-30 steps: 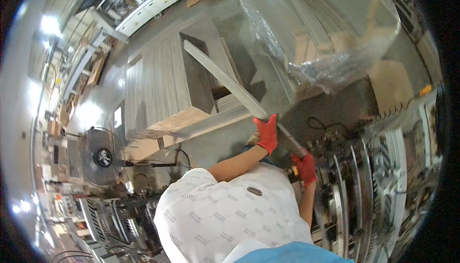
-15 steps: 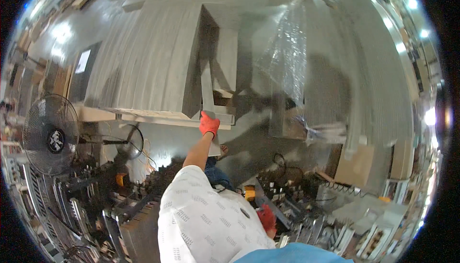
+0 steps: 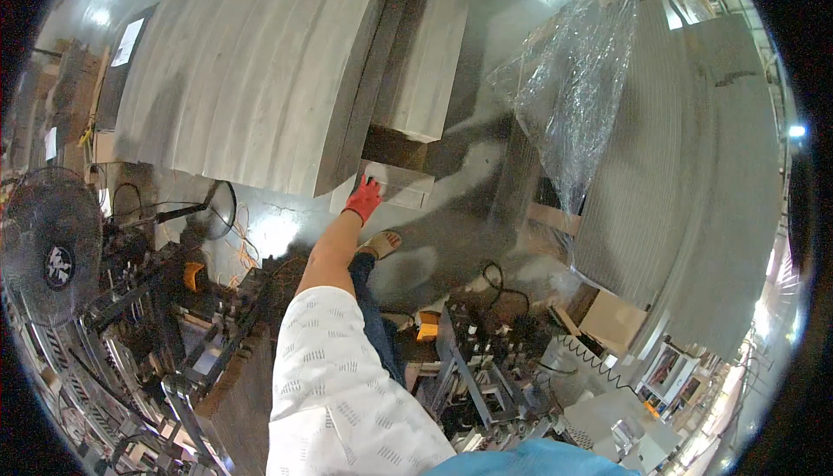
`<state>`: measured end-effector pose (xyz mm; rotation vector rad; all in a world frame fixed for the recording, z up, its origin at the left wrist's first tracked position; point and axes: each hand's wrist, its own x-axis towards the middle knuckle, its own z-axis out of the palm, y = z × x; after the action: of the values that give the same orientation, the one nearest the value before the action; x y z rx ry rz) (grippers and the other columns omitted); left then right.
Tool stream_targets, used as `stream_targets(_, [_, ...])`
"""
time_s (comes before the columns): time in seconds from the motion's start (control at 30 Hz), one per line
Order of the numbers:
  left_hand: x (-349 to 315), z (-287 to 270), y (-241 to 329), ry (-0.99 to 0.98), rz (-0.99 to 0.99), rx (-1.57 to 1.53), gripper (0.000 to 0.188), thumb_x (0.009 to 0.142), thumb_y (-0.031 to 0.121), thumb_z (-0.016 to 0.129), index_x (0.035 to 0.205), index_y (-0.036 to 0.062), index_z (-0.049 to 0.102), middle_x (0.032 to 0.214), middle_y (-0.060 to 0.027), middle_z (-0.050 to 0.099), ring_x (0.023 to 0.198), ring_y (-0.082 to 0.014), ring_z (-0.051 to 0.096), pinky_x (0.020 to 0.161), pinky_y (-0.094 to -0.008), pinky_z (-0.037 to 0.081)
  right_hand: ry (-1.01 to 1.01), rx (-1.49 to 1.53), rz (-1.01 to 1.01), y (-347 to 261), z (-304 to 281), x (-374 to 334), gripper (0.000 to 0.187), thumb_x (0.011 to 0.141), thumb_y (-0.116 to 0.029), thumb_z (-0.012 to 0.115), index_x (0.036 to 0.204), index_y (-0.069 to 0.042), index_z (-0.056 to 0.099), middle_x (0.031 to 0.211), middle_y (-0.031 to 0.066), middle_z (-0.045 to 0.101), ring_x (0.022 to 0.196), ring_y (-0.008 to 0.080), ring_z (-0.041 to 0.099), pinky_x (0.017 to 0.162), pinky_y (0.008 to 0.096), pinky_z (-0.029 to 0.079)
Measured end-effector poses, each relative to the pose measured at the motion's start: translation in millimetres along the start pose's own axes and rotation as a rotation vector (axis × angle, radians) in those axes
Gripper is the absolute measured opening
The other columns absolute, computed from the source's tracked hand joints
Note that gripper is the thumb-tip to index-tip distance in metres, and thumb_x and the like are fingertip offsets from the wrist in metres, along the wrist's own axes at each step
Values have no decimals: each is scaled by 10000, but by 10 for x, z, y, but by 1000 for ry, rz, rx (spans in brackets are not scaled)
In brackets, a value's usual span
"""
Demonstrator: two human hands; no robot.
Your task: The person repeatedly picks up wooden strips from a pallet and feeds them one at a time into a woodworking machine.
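Note:
My left hand (image 3: 366, 196), in a red glove, reaches out at the near end of a low gap between grey planks. Its fingers look slightly apart, and a small whitish patch (image 3: 375, 170) shows beside them; I cannot make out what it is. Under and beside the hand lies a pale flat board end (image 3: 403, 186). To its left rises a large stack of grey wood-look planks (image 3: 252, 68). A lower, narrower plank stack (image 3: 425, 68) stands just past the gap on the right. My right hand is not visible.
Clear plastic film (image 3: 573, 85) drapes over another grey stack (image 3: 677, 172) on the right. A black fan (image 3: 56, 259) stands at the far left. Machinery (image 3: 495, 363) and a coiled black cable (image 3: 599, 359) lie close to me. My sandalled foot (image 3: 382, 243) is on the floor.
The long narrow grey plank that my left hand gripped is no longer in it. The view has shifted toward the stacks, and my right hand has left the picture.

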<state>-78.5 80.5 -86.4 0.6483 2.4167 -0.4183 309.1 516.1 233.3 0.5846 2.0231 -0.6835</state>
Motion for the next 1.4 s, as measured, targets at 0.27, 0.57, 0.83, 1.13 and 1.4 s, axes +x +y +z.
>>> stream_targets(0.27, [-31,718,-40,-155,7,436,438,941,230,376,1358,101,408,1493,-101,253,1365,-339,231,980,-711,250,-54,-4,36,33,178,48,499,853,-319,646,1276,-100,497,1104,86,610,777,184,595,687,345,492])
stream_targets(0.57, [656,1701,-535,745,-656,-1139,533,859,344,549,1297,51,468,1387,-182,381,1334,-384,247,1077,-573,198,76,222,-20,-344,-345,173,430,866,-275,635,1237,-89,523,950,109,611,682,158,574,605,312,487])
stream_targets(0.83, [173,232,378,-68,-317,-347,722,815,498,468,1440,182,293,1515,-147,181,1391,-372,138,1069,-630,70,1379,-209,-431,-1529,-2278,245,244,757,-71,649,972,-30,540,983,141,553,895,321,535,811,394,434])
stream_targets(1.13, [-761,-1050,1889,102,246,-630,675,771,544,559,1319,158,472,1276,-135,526,1196,-299,481,996,-464,356,1218,151,-473,-2241,-3904,791,357,736,-238,727,967,-68,514,943,128,529,954,304,508,857,458,388])
stream_targets(1.4, [-942,-2722,2827,84,848,-1648,514,945,334,486,1369,63,377,1394,-101,422,1283,-233,395,1054,-328,314,1575,-256,-443,-1526,-3484,805,349,772,-351,665,957,-108,495,907,73,548,937,292,508,898,468,319])
